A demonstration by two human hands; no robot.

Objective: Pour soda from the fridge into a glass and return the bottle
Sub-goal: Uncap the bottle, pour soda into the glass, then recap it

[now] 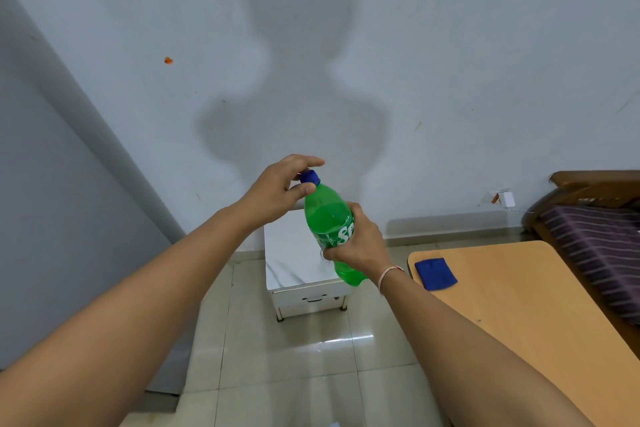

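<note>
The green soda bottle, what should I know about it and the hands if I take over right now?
Left hand: fingers pinching the blue cap, which sits on the neck.
Right hand: wrapped around the label of the green soda bottle, holding it tilted in the air above the small white cabinet.
Done: bottle is out and in hand.
Left: cap off, pour, recap, return the bottle. No glass in view; the wooden table at right shows only a blue cloth.
</note>
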